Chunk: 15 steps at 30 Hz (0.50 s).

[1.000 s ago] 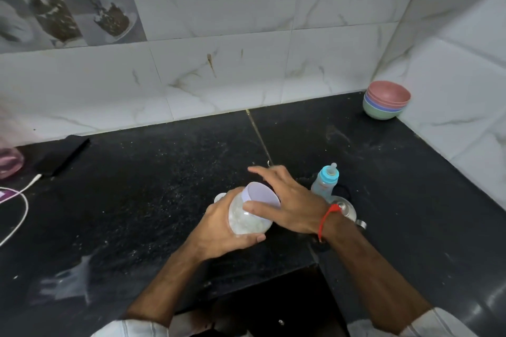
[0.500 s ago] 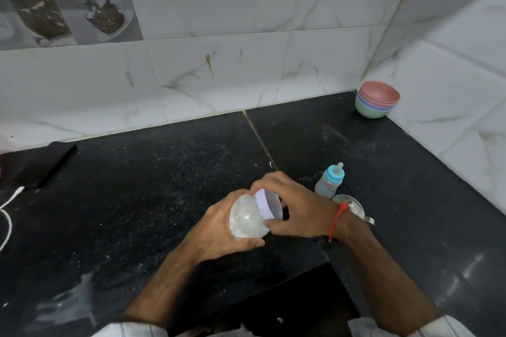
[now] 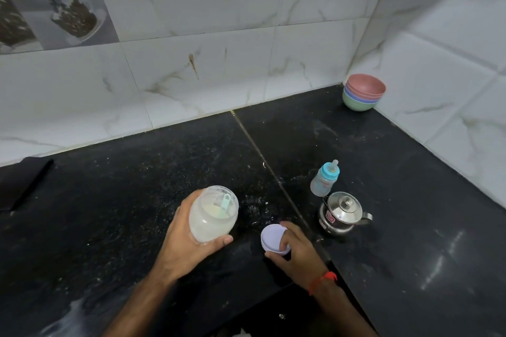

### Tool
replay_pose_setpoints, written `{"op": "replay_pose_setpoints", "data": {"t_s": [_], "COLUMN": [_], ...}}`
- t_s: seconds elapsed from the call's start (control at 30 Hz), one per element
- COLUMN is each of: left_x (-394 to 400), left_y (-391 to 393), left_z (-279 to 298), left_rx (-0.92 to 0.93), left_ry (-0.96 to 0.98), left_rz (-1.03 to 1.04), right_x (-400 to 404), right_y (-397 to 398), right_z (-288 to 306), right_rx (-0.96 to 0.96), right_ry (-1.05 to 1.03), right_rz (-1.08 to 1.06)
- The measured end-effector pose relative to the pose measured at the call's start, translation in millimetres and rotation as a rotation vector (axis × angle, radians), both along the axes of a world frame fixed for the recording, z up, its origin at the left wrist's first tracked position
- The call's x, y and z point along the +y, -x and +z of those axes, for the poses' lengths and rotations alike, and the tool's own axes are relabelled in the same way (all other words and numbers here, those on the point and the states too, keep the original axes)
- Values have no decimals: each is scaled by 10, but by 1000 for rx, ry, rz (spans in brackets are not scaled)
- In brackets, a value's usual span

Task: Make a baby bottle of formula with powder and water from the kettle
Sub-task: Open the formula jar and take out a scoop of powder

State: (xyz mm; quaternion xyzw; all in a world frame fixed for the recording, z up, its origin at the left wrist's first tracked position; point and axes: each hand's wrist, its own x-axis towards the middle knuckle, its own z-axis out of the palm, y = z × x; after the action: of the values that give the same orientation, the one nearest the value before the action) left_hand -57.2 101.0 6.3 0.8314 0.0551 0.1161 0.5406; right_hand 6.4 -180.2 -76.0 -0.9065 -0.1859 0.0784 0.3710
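Now uncapped jar (image 3: pixel 212 216) in hands (image 3: pixel 189 241).

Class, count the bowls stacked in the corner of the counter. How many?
4, nested in one stack of bowls in the far right corner against the wall: pink on top, then purple, blue, and green at the bottom. More could be hidden inside.

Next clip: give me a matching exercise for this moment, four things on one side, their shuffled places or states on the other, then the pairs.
Things:
1. powder jar
2. lilac lid
3. baby bottle
4. stacked bowls

Places or states:
A. in the far corner, against the tiled walls
B. open, tilted, gripped by the left hand, a green scoop inside
C. upright on the counter, just beyond the steel kettle, blue collar on
D. off the jar, held in the right hand

Pairs: 1-B, 2-D, 3-C, 4-A
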Motion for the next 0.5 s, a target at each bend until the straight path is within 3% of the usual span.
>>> {"op": "replay_pose_setpoints", "data": {"t_s": [0.17, 0.3, 0.37, 0.43, 0.5], "left_x": [-7, -48, -87, -123, -158], "left_y": [-19, -60, -86, -118, -142], "left_z": [-49, -61, -25, 2, 33], "left_rx": [22, 47, 47, 41, 32], "left_ry": [-20, -91, -129, -161, -173], "left_rz": [-25, -62, -96, -144, -172], "right_x": [49, 257, 385, 476, 510], "right_y": [41, 30, -19, -117, -246], "right_z": [-40, 609, 989, 1247, 1363], "right_rx": [-139, -194, -303, -390, -425], "right_ry": [42, -267, -329, -194, 93], "right_rz": [42, -109, -34, 118, 235]}}
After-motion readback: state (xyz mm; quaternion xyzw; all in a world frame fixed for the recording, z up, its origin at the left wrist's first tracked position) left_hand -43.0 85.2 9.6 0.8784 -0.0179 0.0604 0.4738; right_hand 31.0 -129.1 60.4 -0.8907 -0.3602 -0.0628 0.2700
